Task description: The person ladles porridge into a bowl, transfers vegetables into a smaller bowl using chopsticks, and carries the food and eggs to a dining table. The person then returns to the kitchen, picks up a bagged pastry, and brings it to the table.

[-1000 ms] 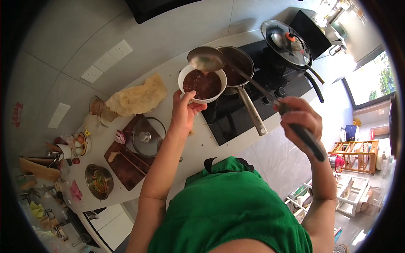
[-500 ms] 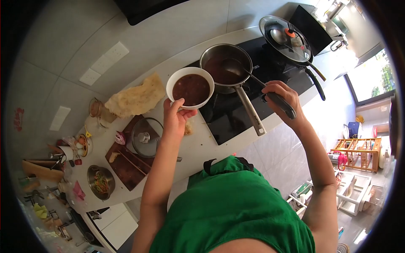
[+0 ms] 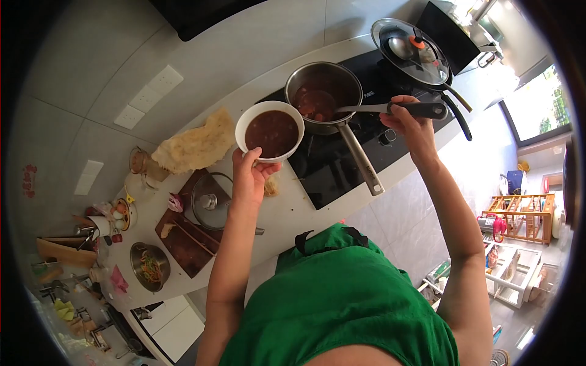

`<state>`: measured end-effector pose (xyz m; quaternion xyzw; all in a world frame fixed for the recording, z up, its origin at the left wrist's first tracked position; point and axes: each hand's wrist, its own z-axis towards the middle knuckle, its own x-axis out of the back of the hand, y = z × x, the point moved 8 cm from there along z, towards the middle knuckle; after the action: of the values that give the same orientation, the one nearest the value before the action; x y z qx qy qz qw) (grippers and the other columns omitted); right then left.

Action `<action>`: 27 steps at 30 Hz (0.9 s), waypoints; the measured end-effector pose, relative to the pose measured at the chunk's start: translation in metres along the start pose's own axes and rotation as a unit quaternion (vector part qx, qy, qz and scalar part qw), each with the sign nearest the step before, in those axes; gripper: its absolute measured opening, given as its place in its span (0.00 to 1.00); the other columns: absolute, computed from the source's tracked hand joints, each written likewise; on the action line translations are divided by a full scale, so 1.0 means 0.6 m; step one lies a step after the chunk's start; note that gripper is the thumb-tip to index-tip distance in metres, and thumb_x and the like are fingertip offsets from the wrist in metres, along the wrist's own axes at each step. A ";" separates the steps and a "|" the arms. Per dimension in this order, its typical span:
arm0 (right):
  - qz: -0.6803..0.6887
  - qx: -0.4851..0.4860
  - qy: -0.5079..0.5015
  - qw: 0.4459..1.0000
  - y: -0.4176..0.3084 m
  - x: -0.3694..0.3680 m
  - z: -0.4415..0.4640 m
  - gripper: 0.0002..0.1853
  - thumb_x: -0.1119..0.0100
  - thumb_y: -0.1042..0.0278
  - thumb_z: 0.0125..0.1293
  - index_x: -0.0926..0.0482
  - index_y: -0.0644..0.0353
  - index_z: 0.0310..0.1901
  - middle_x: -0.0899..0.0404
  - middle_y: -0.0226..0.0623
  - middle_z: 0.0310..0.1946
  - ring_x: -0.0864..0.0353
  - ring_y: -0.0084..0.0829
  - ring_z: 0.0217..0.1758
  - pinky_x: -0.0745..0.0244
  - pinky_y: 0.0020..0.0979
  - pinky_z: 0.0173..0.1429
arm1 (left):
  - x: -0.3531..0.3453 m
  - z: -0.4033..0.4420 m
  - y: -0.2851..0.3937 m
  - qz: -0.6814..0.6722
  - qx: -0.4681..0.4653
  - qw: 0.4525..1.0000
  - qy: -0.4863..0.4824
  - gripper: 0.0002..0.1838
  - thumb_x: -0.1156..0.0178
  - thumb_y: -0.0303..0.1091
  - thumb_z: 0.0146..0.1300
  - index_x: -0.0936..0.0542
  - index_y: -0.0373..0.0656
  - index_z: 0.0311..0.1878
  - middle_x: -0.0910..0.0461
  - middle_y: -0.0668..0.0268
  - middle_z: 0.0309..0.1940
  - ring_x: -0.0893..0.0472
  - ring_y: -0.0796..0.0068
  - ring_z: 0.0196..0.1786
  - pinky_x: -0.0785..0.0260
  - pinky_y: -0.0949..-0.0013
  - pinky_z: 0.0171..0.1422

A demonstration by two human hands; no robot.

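My left hand (image 3: 249, 177) grips a white bowl (image 3: 239, 129) by its near edge, with the thumb over the rim. Dark reddish-brown soup (image 3: 271, 133) nearly fills it. Beside the bowl, a steel saucepan (image 3: 334, 72) stands on the black cooktop (image 3: 320, 177), its long handle pointing toward me. My right hand (image 3: 414, 131) is closed around the black handle of a ladle (image 3: 428, 110). The ladle's head is in the saucepan, holding soup with some chunks in it. The bowl is held close to the saucepan's left rim.
A lidded frying pan (image 3: 421, 67) sits at the back right. Left of the cooktop are a large flatbread (image 3: 192, 143), a glass lid (image 3: 210, 201) on a cutting board (image 3: 189, 253), and a metal bowl of shredded food (image 3: 135, 263). Wall sockets (image 3: 146, 97) are behind.
My right hand has risen and the ladle's handle has swung to nearly level. Its head now shows chunky soup. The white bowl has shifted slightly left.
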<state>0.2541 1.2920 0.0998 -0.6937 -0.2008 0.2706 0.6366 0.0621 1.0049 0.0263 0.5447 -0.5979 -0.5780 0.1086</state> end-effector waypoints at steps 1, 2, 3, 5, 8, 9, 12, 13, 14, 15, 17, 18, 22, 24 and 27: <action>-0.006 0.011 0.007 1.000 -0.007 0.002 0.000 0.12 0.42 0.72 0.62 0.25 0.67 0.45 0.22 0.40 0.35 0.16 0.31 0.38 0.18 0.31 0.47 | -0.001 0.000 0.000 -0.002 0.000 1.000 0.002 0.24 0.40 0.35 0.57 0.40 0.42 0.53 0.28 0.54 0.46 0.21 0.64 0.39 0.21 0.65 0.40; -0.006 0.011 0.008 1.000 -0.011 0.003 0.000 0.12 0.42 0.72 0.62 0.25 0.67 0.45 0.22 0.40 0.35 0.16 0.31 0.38 0.18 0.31 0.47 | -0.001 0.000 0.000 -0.002 0.000 1.000 0.001 0.24 0.40 0.35 0.57 0.40 0.42 0.53 0.28 0.54 0.46 0.21 0.64 0.39 0.21 0.65 0.40; -0.014 0.015 0.012 1.000 -0.018 0.005 0.001 0.12 0.42 0.71 0.62 0.25 0.67 0.45 0.22 0.40 0.35 0.16 0.31 0.37 0.17 0.31 0.47 | -0.002 0.000 -0.001 -0.002 0.001 1.000 0.000 0.24 0.40 0.35 0.57 0.40 0.42 0.53 0.28 0.54 0.45 0.21 0.64 0.38 0.21 0.65 0.40; -0.023 0.019 0.017 0.999 -0.026 0.009 0.002 0.12 0.42 0.71 0.62 0.25 0.68 0.45 0.22 0.39 0.35 0.16 0.31 0.37 0.17 0.30 0.46 | -0.004 0.001 -0.001 -0.003 0.003 1.000 -0.003 0.24 0.40 0.35 0.57 0.40 0.42 0.53 0.27 0.54 0.45 0.21 0.65 0.38 0.21 0.65 0.39; -0.027 0.032 0.020 0.999 -0.036 0.016 0.008 0.13 0.42 0.70 0.62 0.24 0.69 0.45 0.22 0.40 0.34 0.16 0.31 0.36 0.17 0.30 0.45 | -0.010 0.003 -0.001 -0.003 0.005 1.000 -0.012 0.24 0.40 0.35 0.57 0.40 0.41 0.53 0.27 0.54 0.45 0.20 0.65 0.37 0.21 0.65 0.39; -0.032 0.032 0.020 0.999 -0.037 0.019 0.012 0.13 0.41 0.69 0.62 0.24 0.69 0.45 0.22 0.40 0.35 0.16 0.31 0.36 0.17 0.29 0.45 | -0.012 0.004 -0.001 -0.002 0.005 1.000 -0.011 0.25 0.40 0.35 0.57 0.40 0.41 0.53 0.27 0.54 0.45 0.20 0.65 0.37 0.21 0.65 0.39; -0.042 0.030 0.021 0.998 -0.048 0.023 0.014 0.14 0.41 0.68 0.62 0.24 0.69 0.46 0.22 0.41 0.35 0.16 0.32 0.36 0.17 0.29 0.45 | -0.013 0.005 -0.004 0.005 0.011 1.000 -0.010 0.25 0.40 0.35 0.57 0.37 0.42 0.55 0.28 0.56 0.46 0.21 0.65 0.39 0.21 0.65 0.40; -0.047 0.029 0.024 0.998 -0.053 0.023 0.014 0.15 0.41 0.67 0.62 0.24 0.69 0.46 0.22 0.42 0.36 0.16 0.33 0.37 0.17 0.29 0.45 | -0.013 0.006 -0.006 0.012 0.018 1.000 -0.009 0.25 0.40 0.36 0.57 0.35 0.43 0.56 0.28 0.58 0.47 0.21 0.65 0.41 0.21 0.64 0.42; -0.048 0.029 0.023 0.998 -0.056 0.023 0.014 0.15 0.41 0.67 0.62 0.24 0.69 0.46 0.22 0.42 0.36 0.16 0.33 0.37 0.17 0.29 0.45 | -0.013 0.006 -0.006 0.011 0.017 1.000 -0.009 0.25 0.40 0.36 0.57 0.35 0.43 0.56 0.28 0.58 0.47 0.21 0.65 0.41 0.21 0.64 0.42; -0.048 0.031 0.025 0.998 -0.061 0.025 0.014 0.15 0.41 0.67 0.62 0.24 0.69 0.46 0.22 0.42 0.36 0.16 0.33 0.37 0.17 0.30 0.46 | -0.015 0.007 -0.007 0.014 0.018 1.000 -0.008 0.25 0.40 0.36 0.57 0.35 0.43 0.56 0.28 0.58 0.47 0.21 0.65 0.41 0.21 0.64 0.42; -0.049 0.035 0.026 0.998 -0.073 0.026 0.015 0.15 0.41 0.67 0.62 0.24 0.68 0.47 0.22 0.42 0.37 0.16 0.33 0.37 0.17 0.30 0.46 | -0.018 0.010 -0.006 0.016 0.018 1.000 -0.009 0.25 0.40 0.36 0.57 0.35 0.43 0.56 0.28 0.58 0.47 0.21 0.66 0.41 0.21 0.65 0.42; -0.046 0.040 0.033 0.998 -0.080 0.027 0.014 0.15 0.41 0.67 0.62 0.24 0.68 0.47 0.22 0.42 0.37 0.16 0.33 0.38 0.17 0.30 0.46 | -0.020 0.010 -0.006 0.018 0.019 1.000 -0.011 0.24 0.40 0.36 0.57 0.35 0.43 0.55 0.27 0.58 0.47 0.21 0.66 0.41 0.22 0.65 0.41; -0.039 0.057 0.039 0.997 -0.119 0.026 0.011 0.15 0.42 0.66 0.63 0.24 0.68 0.47 0.22 0.42 0.38 0.15 0.34 0.38 0.17 0.29 0.46 | -0.028 0.017 -0.007 0.031 0.021 0.999 -0.026 0.24 0.39 0.37 0.56 0.35 0.43 0.54 0.27 0.58 0.45 0.21 0.66 0.39 0.22 0.65 0.42; -0.046 0.063 0.040 0.996 -0.144 0.022 0.008 0.15 0.43 0.66 0.64 0.24 0.68 0.47 0.22 0.42 0.37 0.15 0.34 0.39 0.17 0.28 0.46 | -0.034 0.020 -0.006 0.022 0.018 0.999 -0.020 0.28 0.38 0.36 0.55 0.39 0.41 0.55 0.27 0.55 0.45 0.20 0.64 0.38 0.22 0.64 0.40; -0.052 0.083 0.043 0.994 -0.183 0.012 -0.004 0.14 0.45 0.68 0.65 0.24 0.68 0.48 0.22 0.43 0.37 0.15 0.34 0.38 0.17 0.28 0.46 | -0.039 0.023 -0.008 0.010 0.016 1.000 -0.017 0.32 0.37 0.35 0.54 0.43 0.39 0.57 0.28 0.52 0.45 0.20 0.63 0.36 0.22 0.63 0.39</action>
<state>0.2682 1.3065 0.2082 -0.6383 -0.1864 0.2230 0.7128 0.0630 1.0322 0.0300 0.5304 -0.6142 -0.5764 0.0962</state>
